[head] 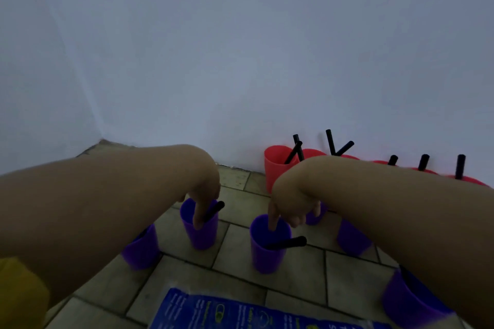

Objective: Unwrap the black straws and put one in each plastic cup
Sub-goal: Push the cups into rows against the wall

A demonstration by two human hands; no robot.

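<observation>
Purple tapered cups [200, 238] hold black tubular straws [290, 242]; left hand [204, 187] and right hand [290, 201] poke a finger inside, grip unclear.

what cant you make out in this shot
Head view only.
Left hand: the wrist hides its grip on the straw.
Red cups: the right forearm covers most of the row, so no count.
Far-left purple cup: the left forearm hides its inside.
Blue packet: cut by the bottom edge, print blurred.
</observation>
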